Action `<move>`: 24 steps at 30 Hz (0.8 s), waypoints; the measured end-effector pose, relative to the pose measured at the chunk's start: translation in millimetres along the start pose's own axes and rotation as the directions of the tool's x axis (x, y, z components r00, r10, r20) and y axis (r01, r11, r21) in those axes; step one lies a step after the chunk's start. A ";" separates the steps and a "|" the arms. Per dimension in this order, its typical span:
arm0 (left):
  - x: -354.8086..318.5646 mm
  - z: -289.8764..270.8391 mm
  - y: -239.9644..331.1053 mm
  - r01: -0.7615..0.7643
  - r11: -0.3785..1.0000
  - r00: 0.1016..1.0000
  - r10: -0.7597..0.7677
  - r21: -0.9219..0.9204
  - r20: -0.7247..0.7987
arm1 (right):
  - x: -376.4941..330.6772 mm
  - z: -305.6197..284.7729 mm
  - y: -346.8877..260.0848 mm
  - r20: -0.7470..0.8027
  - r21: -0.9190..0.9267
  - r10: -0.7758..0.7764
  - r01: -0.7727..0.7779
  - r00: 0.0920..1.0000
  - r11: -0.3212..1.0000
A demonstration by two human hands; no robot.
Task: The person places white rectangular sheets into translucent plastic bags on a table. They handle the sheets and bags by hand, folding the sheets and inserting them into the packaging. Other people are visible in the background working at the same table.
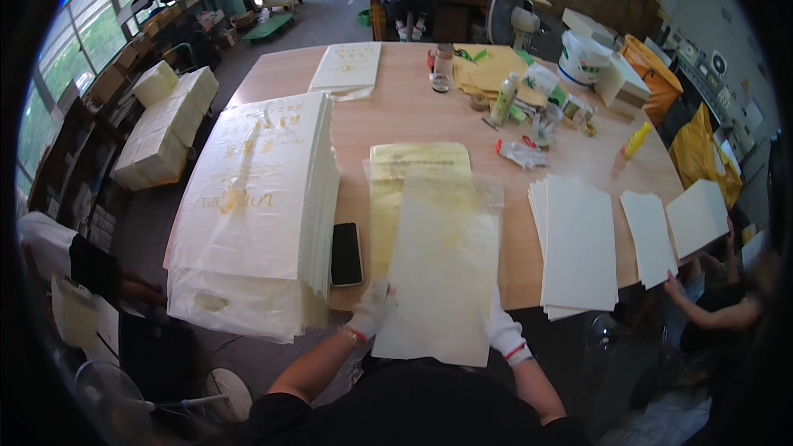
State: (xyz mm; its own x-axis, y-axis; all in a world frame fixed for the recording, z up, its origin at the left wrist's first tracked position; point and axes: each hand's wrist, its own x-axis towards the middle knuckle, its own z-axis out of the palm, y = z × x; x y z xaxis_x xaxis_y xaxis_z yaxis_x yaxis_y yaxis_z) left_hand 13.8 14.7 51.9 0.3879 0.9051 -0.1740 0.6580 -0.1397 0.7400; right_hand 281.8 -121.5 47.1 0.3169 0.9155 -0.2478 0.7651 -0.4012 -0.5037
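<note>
Both my hands wear white gloves with red at the cuffs. Near the table's front edge I hold a whitish, translucent plastic bag (442, 281), which seems to have a flat white sheet in it. My left hand (376, 310), somewhat blurred, closes on the bag's left edge. At the lower right edge is my right hand (505, 334), closed on it with its fingertips partly hidden. Under the bag's far end lie yellowish printed bags (417, 161). A tall stack of white bags with gold print (256, 190) stands left of them, beside a black phone (346, 254).
White boards (578, 239) lie to the right, where a co-worker's hand (673, 285) touches smaller white boards (647, 235). Farther back are a plastic bucket (581, 58), a bottle (505, 99), a glass jar (443, 66), a yellow bottle (634, 142) and printed white sheets (347, 68).
</note>
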 end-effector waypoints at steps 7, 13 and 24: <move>-100.4 -12.0 -21.1 0.109 0.785 0.973 0.041 -0.610 0.225 | -110.5 47.9 11.1 -0.208 -0.096 -0.279 0.264 0.938 0.960; -78.5 -31.6 9.8 0.045 0.908 0.997 -0.014 -0.417 0.078 | -91.9 0.3 -4.9 -0.085 0.130 -0.066 0.077 0.994 0.989; -84.8 -153.5 109.8 -0.606 0.776 0.788 0.616 -0.174 0.004 | -19.3 1.2 -119.0 0.028 0.996 -0.178 -0.042 0.984 -0.078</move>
State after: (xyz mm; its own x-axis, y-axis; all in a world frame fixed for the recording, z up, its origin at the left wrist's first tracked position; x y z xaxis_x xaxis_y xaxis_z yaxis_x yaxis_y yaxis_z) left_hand -46.0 -15.8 247.6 0.7133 0.6256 0.3159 0.1635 -0.5869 0.7930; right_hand 184.0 -91.5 110.8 0.1601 0.9710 -0.1776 -0.6312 -0.0376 -0.7747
